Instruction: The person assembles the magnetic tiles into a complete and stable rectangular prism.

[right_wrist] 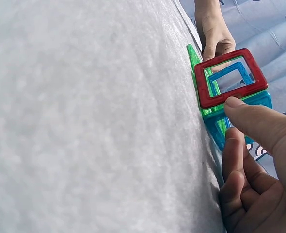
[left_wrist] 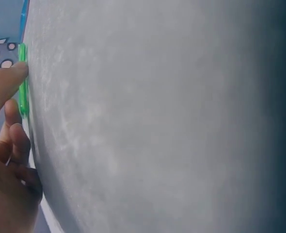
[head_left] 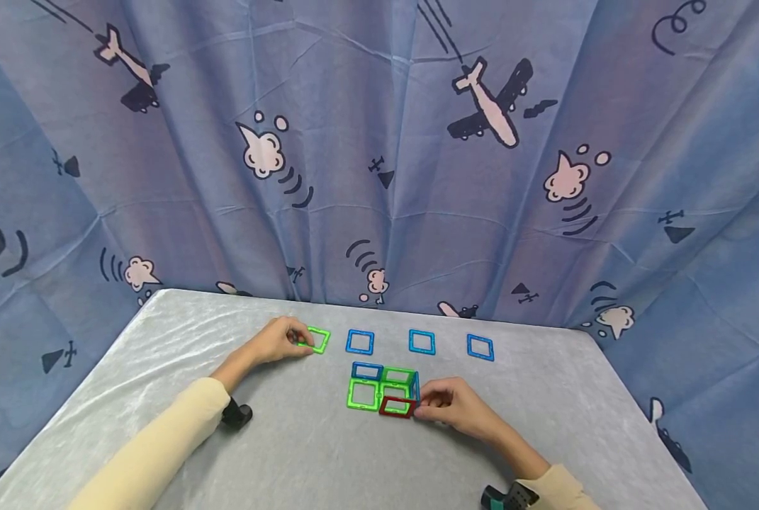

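Observation:
At the back left of the table, my left hand [head_left: 280, 341] pinches the near-left part of a square green magnetic tile [head_left: 327, 341]; the tile appears edge-on beside the thumb in the left wrist view [left_wrist: 23, 99]. Nearer the middle stands a small build of joined magnetic tiles. Two green tiles [head_left: 351, 394] form its flat base, with blue [head_left: 368, 365] and green [head_left: 398, 369] tiles along the back. A red tile [right_wrist: 215, 102] stands at the front and a blue tile [right_wrist: 214, 128] at the right. My right hand [head_left: 456, 405] grips their shared corner, thumb on the red tile, fingers by the blue one.
Three separate blue square tiles, left [head_left: 361, 331], middle [head_left: 422, 331] and right [head_left: 481, 337], lie in a row behind the build. A pale cloth [head_left: 290, 446] covers the table. Beyond its back edge hangs a blue curtain [head_left: 353, 142] with printed planes.

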`<state>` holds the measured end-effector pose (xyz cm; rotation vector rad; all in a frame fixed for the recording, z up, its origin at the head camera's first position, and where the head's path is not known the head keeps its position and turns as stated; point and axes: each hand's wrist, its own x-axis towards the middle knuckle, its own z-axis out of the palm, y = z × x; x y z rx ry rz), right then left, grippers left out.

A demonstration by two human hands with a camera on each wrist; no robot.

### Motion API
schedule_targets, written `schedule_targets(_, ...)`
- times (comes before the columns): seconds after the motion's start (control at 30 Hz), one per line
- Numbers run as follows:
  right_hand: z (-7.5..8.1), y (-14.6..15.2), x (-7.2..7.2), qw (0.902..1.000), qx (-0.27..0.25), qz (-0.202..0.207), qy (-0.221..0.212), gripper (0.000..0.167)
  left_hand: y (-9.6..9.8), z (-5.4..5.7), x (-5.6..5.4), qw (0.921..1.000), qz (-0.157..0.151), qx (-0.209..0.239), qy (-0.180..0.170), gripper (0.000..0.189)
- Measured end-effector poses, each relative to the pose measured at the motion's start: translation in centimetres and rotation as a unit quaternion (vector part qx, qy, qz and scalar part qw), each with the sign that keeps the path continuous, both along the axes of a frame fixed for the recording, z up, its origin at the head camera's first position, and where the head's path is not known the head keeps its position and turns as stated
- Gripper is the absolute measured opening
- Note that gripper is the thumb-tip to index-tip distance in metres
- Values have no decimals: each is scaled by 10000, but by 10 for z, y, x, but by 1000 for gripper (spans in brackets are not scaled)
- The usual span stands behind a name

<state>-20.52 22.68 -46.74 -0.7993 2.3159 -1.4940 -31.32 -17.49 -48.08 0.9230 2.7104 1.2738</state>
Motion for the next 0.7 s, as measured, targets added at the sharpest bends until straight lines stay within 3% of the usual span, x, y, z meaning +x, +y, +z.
schedule_targets(0.23,0,0,0,10000,15,-7,-8,10,-6,6,3,9994,-76,177,278,6)
schedule_targets(0.57,-1,0,0,9999,103,-52,-59,10,-14,27,12,9975,111,412,559,7)
schedule_targets(0.7,0,0,0,9999,102,-53,-63,10,-17,33,14,9975,81,488,502,5)
